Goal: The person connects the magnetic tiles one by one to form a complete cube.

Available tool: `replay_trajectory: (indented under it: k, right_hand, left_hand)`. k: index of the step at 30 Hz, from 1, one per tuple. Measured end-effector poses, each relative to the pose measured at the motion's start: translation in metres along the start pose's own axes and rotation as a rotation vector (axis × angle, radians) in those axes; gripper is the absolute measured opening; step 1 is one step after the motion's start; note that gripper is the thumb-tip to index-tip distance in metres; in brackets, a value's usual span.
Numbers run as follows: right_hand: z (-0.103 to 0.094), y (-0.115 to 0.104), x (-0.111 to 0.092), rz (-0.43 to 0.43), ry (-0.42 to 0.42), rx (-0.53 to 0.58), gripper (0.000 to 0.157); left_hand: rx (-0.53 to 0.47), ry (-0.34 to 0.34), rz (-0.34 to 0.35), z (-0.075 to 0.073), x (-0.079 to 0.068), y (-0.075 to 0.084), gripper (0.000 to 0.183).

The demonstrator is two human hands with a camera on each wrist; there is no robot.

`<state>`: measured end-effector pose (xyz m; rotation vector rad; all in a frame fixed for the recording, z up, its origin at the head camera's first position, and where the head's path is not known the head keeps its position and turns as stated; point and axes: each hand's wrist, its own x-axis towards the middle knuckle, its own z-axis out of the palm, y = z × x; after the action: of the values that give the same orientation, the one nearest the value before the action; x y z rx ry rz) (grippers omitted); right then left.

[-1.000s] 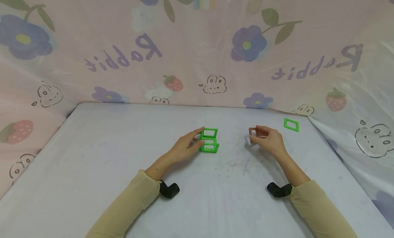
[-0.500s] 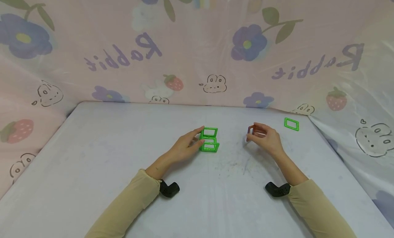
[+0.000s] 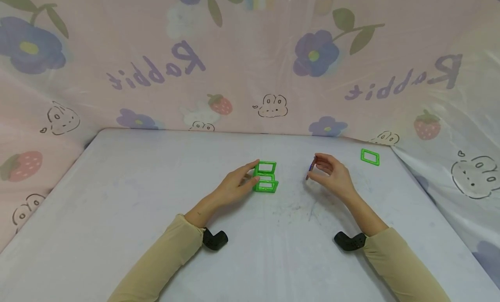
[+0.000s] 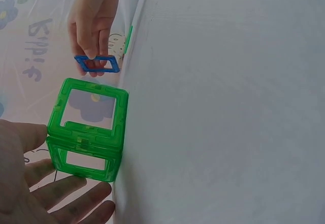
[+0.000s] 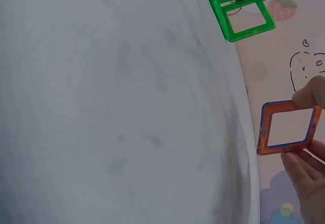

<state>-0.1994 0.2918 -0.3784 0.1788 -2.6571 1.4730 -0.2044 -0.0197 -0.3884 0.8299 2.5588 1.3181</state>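
Observation:
My left hand holds the left side of a structure of green square magnetic tiles, with thumb and index finger against it. Several open-framed tiles are joined there, some upright. In the left wrist view, the green structure stands beside the spread fingers. Off to its right, my right hand pinches a square magnetic tile by its edges, seen nearly edge-on. It looks orange from the right wrist, with a blue rim behind the orange frame; towards the left wrist it shows blue. Whether it is two stacked tiles I cannot tell.
A loose green tile lies flat near the back right corner of the white-covered table. Behind and beside the table hangs a printed curtain. Black devices are strapped at both wrists.
My right hand has moved a little left towards the green structure, turning the orange-and-blue tile from face-on to nearly edge-on. The left hand and green structure have stayed in place.

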Motion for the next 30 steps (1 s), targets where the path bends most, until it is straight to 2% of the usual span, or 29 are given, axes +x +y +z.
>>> replay_trajectory:
  k: [7,18,30]
  right_hand:
    - [0.004,-0.005,-0.003,-0.026,-0.027,0.056,0.064]
    - [0.009,-0.002,-0.003,-0.119,-0.032,0.034,0.062]
    - [0.012,-0.003,-0.003,-0.191,-0.093,0.065,0.063]
  left_hand:
    - [-0.001,0.001,0.004,-0.001,-0.001,0.003,0.055]
    - [-0.001,0.001,-0.010,-0.001,-0.001,0.002,0.056]
    - [-0.002,0.001,-0.018,-0.001,-0.001,0.001,0.055]
